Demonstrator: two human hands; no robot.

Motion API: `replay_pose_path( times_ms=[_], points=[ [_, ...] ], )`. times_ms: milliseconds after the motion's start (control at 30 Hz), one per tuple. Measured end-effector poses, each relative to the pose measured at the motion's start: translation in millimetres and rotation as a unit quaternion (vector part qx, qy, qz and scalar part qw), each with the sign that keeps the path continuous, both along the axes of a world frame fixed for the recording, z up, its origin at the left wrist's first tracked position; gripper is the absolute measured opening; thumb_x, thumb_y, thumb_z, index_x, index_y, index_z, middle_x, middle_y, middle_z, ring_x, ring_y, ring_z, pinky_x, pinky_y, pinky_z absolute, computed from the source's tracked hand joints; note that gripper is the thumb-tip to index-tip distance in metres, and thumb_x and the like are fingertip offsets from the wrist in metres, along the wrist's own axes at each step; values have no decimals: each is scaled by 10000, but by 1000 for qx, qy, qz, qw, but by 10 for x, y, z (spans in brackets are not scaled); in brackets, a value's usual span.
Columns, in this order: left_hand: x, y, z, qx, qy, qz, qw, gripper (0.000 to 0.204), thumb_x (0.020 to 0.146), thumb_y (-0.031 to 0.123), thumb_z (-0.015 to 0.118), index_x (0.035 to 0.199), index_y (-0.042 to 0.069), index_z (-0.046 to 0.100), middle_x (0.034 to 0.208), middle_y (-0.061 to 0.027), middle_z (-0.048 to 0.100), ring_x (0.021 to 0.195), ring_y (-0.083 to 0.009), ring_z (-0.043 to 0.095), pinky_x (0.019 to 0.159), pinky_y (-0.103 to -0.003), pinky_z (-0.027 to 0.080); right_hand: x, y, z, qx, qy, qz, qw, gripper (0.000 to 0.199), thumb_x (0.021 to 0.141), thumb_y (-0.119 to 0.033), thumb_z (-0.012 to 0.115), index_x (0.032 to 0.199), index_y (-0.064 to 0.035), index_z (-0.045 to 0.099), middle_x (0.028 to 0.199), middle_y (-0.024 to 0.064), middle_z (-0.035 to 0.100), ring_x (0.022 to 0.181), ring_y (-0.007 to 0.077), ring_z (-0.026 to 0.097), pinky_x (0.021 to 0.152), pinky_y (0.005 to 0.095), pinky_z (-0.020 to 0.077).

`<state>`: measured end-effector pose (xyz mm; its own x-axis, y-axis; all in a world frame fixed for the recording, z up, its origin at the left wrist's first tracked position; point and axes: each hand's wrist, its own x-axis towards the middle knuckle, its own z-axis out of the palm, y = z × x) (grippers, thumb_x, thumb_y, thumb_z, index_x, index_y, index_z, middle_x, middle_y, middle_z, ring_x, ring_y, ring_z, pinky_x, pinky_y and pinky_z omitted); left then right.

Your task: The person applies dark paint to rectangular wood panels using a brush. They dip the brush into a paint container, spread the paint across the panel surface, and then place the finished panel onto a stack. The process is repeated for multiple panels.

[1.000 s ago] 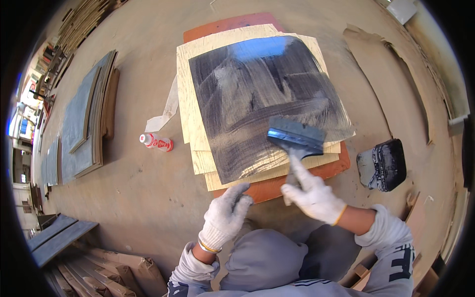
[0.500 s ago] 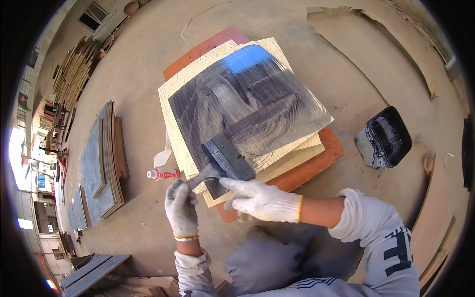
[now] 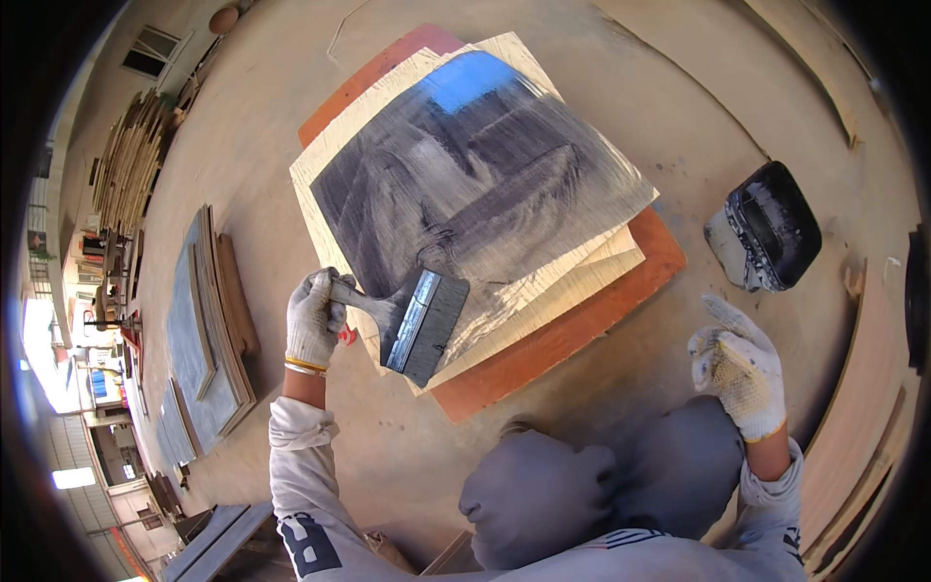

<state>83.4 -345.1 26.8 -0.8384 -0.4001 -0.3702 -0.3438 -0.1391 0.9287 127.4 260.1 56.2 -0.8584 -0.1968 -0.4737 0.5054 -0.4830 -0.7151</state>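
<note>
My left hand (image 3: 314,316), in a white glove, grips the handle of a wide flat brush (image 3: 419,325) whose dark bristles rest at the near corner of a thin wood sheet (image 3: 485,184) smeared with black coating. That sheet lies on top of a stack of pale sheets (image 3: 572,281) over a red-brown board (image 3: 543,349) on the floor. My right hand (image 3: 742,367), gloved too, hovers empty with fingers spread, to the right of the stack and near a black container (image 3: 771,228). My knees show below, in grey trousers.
A pile of coated grey sheets (image 3: 199,330) lies on the floor at left. More stacked boards (image 3: 126,165) stand at the far left. A small red-and-white bottle (image 3: 346,336) peeks out beside my left hand. Wooden strips run along the right edge.
The brush passed from my right hand to my left hand. My right hand has let go and moved off to the right, near the black container.
</note>
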Motion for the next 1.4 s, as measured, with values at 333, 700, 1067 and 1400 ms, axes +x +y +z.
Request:
replay_pose_path(
  times_ms=[333,700,1067,1400],
  points=[
    [-1585,1643,-17,-20,22,-225,974,188,1073,225,681,1078,37,671,761,-47,691,486,-100,556,397,-242,404,125,38,104,53,24,-65,996,694,988,-173,714,1571,96,453,1028,269,732,743,288,737,652,338,591],
    [-2180,2192,-45,-61,30,-231,970,202,1119,235,611,1090,39,651,849,-68,713,537,-90,554,429,-230,410,235,420,93,42,15,-109,993,649,1011,-160,690,1562,98,465,1037,270,731,749,287,732,654,342,589],
    [-1147,1335,63,-51,-15,-120,991,149,1093,223,668,1108,76,649,763,-42,683,495,-110,570,415,-242,425,84,472,-129,-41,10,-26,999,578,1040,-153,648,1555,68,508,1086,213,748,822,225,734,717,312,598],
    [-2520,2742,80,-68,18,-219,973,180,1090,227,656,1026,60,670,817,-62,708,507,-118,531,432,-269,409,164,572,-80,-64,19,-33,997,584,1043,-185,663,1561,42,517,1102,181,759,831,196,736,738,291,597]
  ],
)
